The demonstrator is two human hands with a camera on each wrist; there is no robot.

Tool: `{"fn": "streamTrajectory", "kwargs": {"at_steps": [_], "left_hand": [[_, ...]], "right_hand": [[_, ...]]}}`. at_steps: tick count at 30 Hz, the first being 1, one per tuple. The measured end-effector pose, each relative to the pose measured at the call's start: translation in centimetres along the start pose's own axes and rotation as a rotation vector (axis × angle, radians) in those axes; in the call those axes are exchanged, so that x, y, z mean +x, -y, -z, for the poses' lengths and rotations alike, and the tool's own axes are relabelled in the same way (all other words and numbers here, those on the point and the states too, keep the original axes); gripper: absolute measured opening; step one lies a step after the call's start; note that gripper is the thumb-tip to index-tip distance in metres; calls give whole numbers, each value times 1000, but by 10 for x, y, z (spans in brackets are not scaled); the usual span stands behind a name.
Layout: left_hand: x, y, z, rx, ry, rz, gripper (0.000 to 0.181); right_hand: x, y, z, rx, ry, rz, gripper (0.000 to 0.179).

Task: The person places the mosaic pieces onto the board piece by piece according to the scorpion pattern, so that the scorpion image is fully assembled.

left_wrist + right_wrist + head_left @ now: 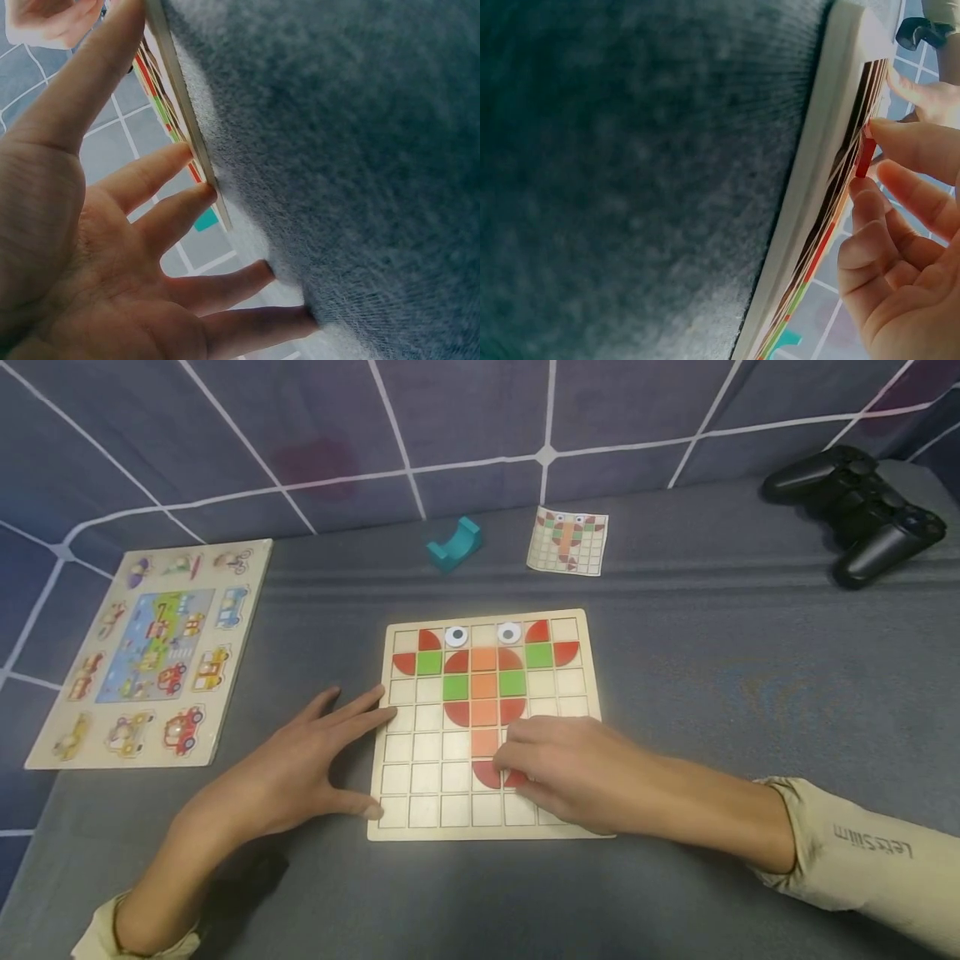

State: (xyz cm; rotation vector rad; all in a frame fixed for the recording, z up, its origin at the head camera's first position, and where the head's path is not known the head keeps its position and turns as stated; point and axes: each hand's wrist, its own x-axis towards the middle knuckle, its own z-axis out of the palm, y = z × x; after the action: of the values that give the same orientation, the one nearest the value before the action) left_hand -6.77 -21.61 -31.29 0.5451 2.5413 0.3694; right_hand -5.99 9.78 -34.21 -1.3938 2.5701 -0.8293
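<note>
A wooden grid board lies on the grey surface, with red quarter-circle, green and orange square pieces and two googly-eye pieces in its cells. My right hand is over the board's lower middle. Between thumb and fingertip it pinches a red quarter-circle piece, tilted close over the grid beside another red quarter-circle. At the board's left edge, my left hand spreads its fingers, with the thumb and some fingertips touching the rim. In the left wrist view, two other fingertips rest on the cloth.
Behind the board lie a printed pattern card and a teal curved block. A vehicle picture puzzle lies at the left. At the far right sits a black game controller, near the tiled-pattern backdrop.
</note>
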Motion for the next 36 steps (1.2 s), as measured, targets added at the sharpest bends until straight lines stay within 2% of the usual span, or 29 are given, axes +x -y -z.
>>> {"fn": "streamTrajectory", "kwargs": {"at_steps": [14, 22, 36], "left_hand": [[-1, -1, 1, 4, -5, -3, 103], [-1, 0, 0, 7, -15, -23, 101], [-1, -1, 0, -2, 2, 4, 104]], "right_hand": [[-1, 1, 0, 28, 50, 0, 17], [-1, 2, 1, 2, 74, -1, 18], [-1, 3, 4, 8, 122, -21, 22]]}}
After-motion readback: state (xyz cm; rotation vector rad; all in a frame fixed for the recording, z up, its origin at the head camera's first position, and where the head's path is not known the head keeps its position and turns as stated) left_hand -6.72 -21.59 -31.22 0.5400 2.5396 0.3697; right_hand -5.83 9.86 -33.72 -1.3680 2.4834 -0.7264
